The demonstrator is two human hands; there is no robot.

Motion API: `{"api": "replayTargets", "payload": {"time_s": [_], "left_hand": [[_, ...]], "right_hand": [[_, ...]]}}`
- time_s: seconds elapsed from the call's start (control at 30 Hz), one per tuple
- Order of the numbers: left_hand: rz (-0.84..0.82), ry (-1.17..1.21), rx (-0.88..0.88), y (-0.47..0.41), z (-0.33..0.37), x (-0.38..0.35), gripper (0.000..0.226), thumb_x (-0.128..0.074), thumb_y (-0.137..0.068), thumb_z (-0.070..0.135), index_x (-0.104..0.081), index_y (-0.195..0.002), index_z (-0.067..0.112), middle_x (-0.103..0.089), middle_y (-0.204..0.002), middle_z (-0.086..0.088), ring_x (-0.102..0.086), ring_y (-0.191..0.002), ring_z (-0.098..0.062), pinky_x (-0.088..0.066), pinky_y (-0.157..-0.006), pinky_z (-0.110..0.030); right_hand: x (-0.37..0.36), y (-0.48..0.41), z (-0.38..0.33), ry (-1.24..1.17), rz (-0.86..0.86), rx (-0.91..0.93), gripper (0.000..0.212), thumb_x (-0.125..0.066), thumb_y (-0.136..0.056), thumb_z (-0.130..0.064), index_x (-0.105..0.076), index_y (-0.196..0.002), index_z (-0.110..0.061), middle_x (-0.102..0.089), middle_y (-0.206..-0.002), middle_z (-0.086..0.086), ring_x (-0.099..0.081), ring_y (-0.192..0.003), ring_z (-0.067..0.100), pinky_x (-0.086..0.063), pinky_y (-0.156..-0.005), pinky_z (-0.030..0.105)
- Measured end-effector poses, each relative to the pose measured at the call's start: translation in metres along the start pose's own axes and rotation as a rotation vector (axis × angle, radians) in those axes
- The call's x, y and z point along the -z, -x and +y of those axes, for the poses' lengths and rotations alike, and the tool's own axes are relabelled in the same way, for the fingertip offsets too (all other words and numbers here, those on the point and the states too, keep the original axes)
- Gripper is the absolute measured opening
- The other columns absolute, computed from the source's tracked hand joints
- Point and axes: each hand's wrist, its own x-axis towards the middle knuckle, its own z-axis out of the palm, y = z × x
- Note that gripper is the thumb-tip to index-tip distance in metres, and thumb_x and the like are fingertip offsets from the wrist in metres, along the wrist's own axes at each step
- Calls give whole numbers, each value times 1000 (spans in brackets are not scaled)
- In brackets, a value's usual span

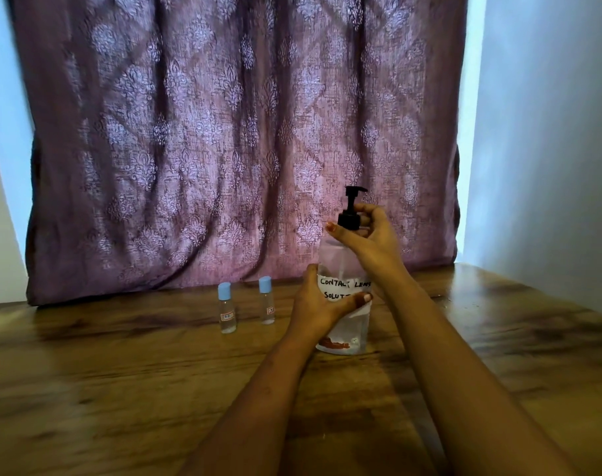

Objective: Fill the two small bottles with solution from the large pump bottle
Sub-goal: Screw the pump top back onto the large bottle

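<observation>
Pump collar in hand, small bottles not yet opened

I have my left hand (322, 304) wrapped around the body of the large pump bottle (344, 297), thumb across its handwritten "contact lens solution" label, pinning it upright on the wooden table (121, 389). My right hand (368, 231) is closed on the black pump collar (349, 222) at the neck, fingers curled round it, nozzle standing free above.

I judge this as the opening step: either unscrewing the pump or bracing to dispense. Both small bottles, the left small bottle (227, 309) and the right small bottle (266, 302), stand to the left of the pump bottle near the purple curtain (224, 132), blue caps on, apart from each other.

Next I need those caps off and one bottle brought under the spout, mouth steady, since the openings look narrow.
</observation>
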Motion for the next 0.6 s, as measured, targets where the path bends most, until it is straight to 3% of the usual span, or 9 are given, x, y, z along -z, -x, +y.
{"api": "replayTargets", "payload": {"time_s": [0.07, 0.17, 0.27, 0.4, 0.5, 0.6], "left_hand": [[14, 24, 15, 0, -1, 1, 83, -85, -46, 62, -50, -114, 29, -72, -105, 3, -70, -94, -15, -60, -83, -44], [25, 41, 29, 1, -2, 1, 85, -87, -46, 62, -51, -116, 30, -72, -107, 3, -70, -97, -16, -60, -84, -45], [14, 42, 30, 0, -2, 1, 84, -88, -46, 62, -50, -115, 32, -72, -106, 2, -71, -96, -17, -60, -83, -46], [-13, -20, -12, 2, 4, 1, 70, -89, -57, 48, -48, -111, 29, -68, -102, 5, -68, -93, -14, -59, -81, -38], [1, -5, -4, 2, 4, 1, 81, -82, -46, 63, -48, -111, 29, -69, -103, 5, -68, -94, -15, -59, -82, -41], [26, 42, 26, 2, 0, 2, 86, -84, -43, 63, -50, -115, 29, -70, -106, 4, -70, -95, -16, -60, -83, -44]], "right_hand": [[1, 0, -1, -31, -82, -30, 41, -65, -84, -18, -51, -122, -10, -62, -105, -4, -60, -87, 4, -50, -70, 7], [3, -2, -2, -125, -145, -81, 30, -55, -90, -9, -57, -120, -4, -64, -115, 10, -63, -94, 16, -52, -82, 18], [2, 0, -2, -76, -56, -36, 30, -66, -83, -12, -54, -110, -8, -64, -100, 2, -61, -86, 10, -54, -80, 20], [0, 0, -1, -13, 72, -19, 45, -78, -71, -24, -46, -101, -14, -60, -90, -4, -60, -82, 10, -53, -75, 22], [1, 1, -3, -8, -6, -24, 47, -75, -75, -26, -47, -111, -13, -60, -97, -3, -60, -83, 6, -51, -68, 12], [3, 1, -3, -94, -138, -104, 38, -61, -87, -22, -53, -123, -12, -63, -115, 5, -62, -99, 15, -51, -85, 21]]}}
